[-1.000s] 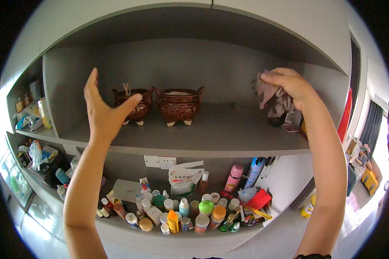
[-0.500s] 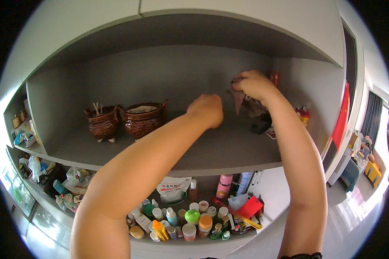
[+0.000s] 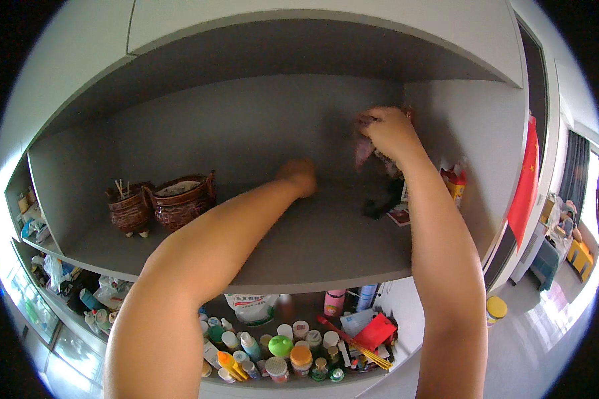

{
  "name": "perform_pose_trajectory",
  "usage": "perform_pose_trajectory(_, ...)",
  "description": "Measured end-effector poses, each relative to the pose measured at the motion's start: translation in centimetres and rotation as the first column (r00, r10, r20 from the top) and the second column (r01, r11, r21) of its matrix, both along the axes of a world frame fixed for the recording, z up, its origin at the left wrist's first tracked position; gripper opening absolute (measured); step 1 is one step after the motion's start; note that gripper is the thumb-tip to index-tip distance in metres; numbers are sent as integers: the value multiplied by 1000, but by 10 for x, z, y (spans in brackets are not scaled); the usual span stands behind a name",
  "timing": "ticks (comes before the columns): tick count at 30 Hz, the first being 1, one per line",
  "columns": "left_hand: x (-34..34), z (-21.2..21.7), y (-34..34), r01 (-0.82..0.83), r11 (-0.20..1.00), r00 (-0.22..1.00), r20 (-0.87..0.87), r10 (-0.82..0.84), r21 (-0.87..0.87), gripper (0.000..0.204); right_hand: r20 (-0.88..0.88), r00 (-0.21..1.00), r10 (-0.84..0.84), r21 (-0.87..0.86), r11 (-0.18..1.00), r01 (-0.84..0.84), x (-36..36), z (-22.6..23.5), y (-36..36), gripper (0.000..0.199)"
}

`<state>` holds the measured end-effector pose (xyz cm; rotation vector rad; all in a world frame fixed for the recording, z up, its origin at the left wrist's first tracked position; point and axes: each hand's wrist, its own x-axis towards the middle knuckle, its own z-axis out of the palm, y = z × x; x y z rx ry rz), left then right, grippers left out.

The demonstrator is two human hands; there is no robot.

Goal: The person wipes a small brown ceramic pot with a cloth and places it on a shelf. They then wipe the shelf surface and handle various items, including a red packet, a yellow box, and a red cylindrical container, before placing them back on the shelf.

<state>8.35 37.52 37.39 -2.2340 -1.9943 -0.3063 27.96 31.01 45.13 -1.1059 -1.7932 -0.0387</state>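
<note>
Grey and deep, the wall shelf [image 3: 326, 246] is filling the head view. We are reaching both arms into it. Our right hand [image 3: 389, 130] is closing its fingers around a crumpled pinkish-grey cloth [image 3: 365, 147], pressing it near the shelf's back right corner, above a dark object [image 3: 383, 199]. Our left hand [image 3: 298, 175] is curling into a loose fist, gripping nothing, just over the shelf floor. Two brown woven baskets [image 3: 160, 203] are sitting well apart at the left, with coloured bottles [image 3: 279, 346] crowding the lower shelf.

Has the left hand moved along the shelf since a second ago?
Yes. The left hand was raised open in front of the brown pots; now it reaches deep into the shelf, well right of them, toward the right hand.
</note>
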Motion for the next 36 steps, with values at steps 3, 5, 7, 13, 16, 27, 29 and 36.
perform_pose_trajectory(3,11,0,-5,-22,999,992,128,16,46,39,-64,998,-15,-5,1000,15,5,-3,-2,31)
perform_pose_trajectory(5,30,17,-34,29,998,965,258,-44,60,32,-100,994,-49,29,998,52,16,-1,-12,32)
perform_pose_trajectory(7,21,8,4,94,986,994,43,-101,139,32,-88,995,-44,69,996,50,7,0,-17,32)
perform_pose_trajectory(13,41,5,21,126,989,977,-182,-109,81,33,-147,986,-75,100,991,90,6,-8,-3,33)
perform_pose_trajectory(16,33,9,-7,358,933,926,-121,-357,-13,36,-56,993,-101,38,994,103,5,-2,-17,34)
perform_pose_trajectory(27,-6,30,-86,526,846,830,268,-489,-87,41,-130,992,7,10,1000,-6,5,-9,2,34)
perform_pose_trajectory(29,8,24,-88,492,870,840,279,-465,-33,41,-129,992,3,-8,1000,-4,6,-9,4,34)
perform_pose_trajectory(36,62,11,-93,409,912,854,356,-379,-11,46,-124,989,-75,77,993,85,13,-3,-16,34)
